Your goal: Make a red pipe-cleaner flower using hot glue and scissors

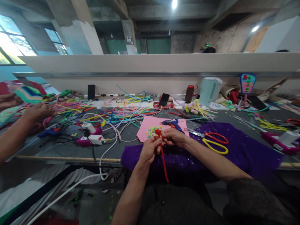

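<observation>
Between my two hands is a red pipe cleaner flower, its long red stem hanging down past the table edge. My left hand pinches it from the left, just under the bloom. The fingers of my right hand close on it from the other side. Beneath them lies a pink sheet with small yellow and green pieces on it. A blue glue gun rests on the sheet, right behind my right hand. Scissors with red and yellow handles lie to the right on purple cloth.
Loose pipe cleaners spread across the table behind and left. A power strip with white cables sits left. Along the back stand a brown bottle, a pale green kettle and a phone. Another person's hands work at far left.
</observation>
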{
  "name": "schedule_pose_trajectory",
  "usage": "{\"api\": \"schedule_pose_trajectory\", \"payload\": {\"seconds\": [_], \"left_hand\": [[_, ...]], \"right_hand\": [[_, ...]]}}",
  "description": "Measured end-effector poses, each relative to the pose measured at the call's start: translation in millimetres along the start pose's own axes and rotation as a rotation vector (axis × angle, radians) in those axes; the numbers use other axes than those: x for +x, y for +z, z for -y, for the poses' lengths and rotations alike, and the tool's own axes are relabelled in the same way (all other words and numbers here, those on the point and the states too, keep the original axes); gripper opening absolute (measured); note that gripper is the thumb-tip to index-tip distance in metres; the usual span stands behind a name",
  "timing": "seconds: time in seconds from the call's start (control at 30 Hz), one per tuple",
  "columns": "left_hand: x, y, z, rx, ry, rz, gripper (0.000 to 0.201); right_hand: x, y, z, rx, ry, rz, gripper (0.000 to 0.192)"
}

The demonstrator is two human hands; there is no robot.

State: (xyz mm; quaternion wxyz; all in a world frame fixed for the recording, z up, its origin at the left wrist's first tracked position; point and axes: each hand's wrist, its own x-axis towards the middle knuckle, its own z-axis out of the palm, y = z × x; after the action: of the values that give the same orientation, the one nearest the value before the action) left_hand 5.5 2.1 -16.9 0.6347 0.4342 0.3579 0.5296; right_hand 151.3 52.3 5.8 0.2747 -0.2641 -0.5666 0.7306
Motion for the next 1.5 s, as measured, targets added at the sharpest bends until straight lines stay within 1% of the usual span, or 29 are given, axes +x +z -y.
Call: {"api": "schedule_pose_trajectory", "payload": {"seconds": [0.07,0.1,0.13,0.2,0.23,0.3,0.33,0.4,0.47,0.57,0.63,0.77,0.87,1.07,1.27,1.33,1.43,1.47,1.5], "left_hand": [[0.7,-0.9,0.9,-0.006,0.003,-0.020,0.022],[1.1,-1.4,1.2,-0.013,0.002,-0.029,0.022],[1.3,-1.8,1.4,-0.019,-0.002,-0.034,0.022],[1.5,-2.4,1.0,-0.026,-0.013,-0.040,0.022],[1.3,-2.5,0.5,-0.025,-0.016,-0.042,0.023],[0.8,-2.4,-0.6,-0.022,-0.016,-0.041,0.023],[0.5,-2.4,-1.1,-0.022,-0.013,-0.039,0.023],[0.1,-2.5,-1.3,-0.025,-0.010,-0.035,0.022],[0.1,-3.1,-0.5,-0.031,-0.019,-0.026,0.022],[0.7,-4.2,1.2,-0.036,-0.027,-0.010,0.022],[1.3,-4.5,1.7,-0.039,-0.026,-0.014,0.022],[1.3,-3.5,0.4,-0.055,-0.008,-0.038,0.023],[0.8,-2.9,-0.4,-0.076,-0.010,-0.047,0.024],[0.8,-3.9,0.7,-0.099,-0.002,-0.042,0.024],[0.3,-3.8,-0.2,-0.098,-0.003,-0.036,0.024],[0.2,-4.1,-0.3,-0.111,-0.003,-0.045,0.024],[0.2,-5.5,0.4,-0.144,0.008,-0.059,0.023],[0.1,-6.2,0.7,-0.156,0.015,-0.061,0.023],[0.0,-6.8,0.9,-0.167,0.024,-0.062,0.022]], "right_hand": [[-3.2,-6.0,8.7,-0.126,-0.061,-0.083,0.026],[-5.7,-12.1,14.2,-0.218,-0.113,-0.162,0.029],[-8.6,-20.2,19.9,-0.322,-0.166,-0.279,0.031],[-15.3,-40.3,29.9,-0.579,-0.249,-0.561,0.031],[-18.2,-50.6,33.2,-0.752,-0.244,-0.671,0.030],[-21.9,-67.5,35.7,-1.092,-0.144,-0.796,0.031],[-22.1,-72.9,34.9,-1.229,-0.068,-0.820,0.032],[-19.3,-77.2,30.5,-1.409,0.081,-0.814,0.035],[-14.1,-75.9,25.0,-1.487,0.189,-0.804,0.039],[-6.1,-72.7,19.0,-1.476,0.279,-0.796,0.043],[-2.4,-73.2,17.5,-1.438,0.297,-0.781,0.040],[0.1,-79.1,18.6,-1.379,0.265,-0.805,0.027],[-3.2,-84.2,21.1,-1.298,0.205,-0.835,0.026],[-10.5,-88.1,20.5,-1.076,0.040,-0.887,0.030],[-9.7,-83.1,21.2,-0.883,-0.142,-0.946,0.031],[-11.5,-76.9,24.6,-0.828,-0.258,-0.983,0.034],[-16.7,-61.9,30.2,-0.632,-0.547,-1.032,0.037],[-18.9,-56.1,31.7,-0.537,-0.616,-1.010,0.037],[-21.1,-50.3,32.9,-0.445,-0.644,-0.959,0.036]]}}
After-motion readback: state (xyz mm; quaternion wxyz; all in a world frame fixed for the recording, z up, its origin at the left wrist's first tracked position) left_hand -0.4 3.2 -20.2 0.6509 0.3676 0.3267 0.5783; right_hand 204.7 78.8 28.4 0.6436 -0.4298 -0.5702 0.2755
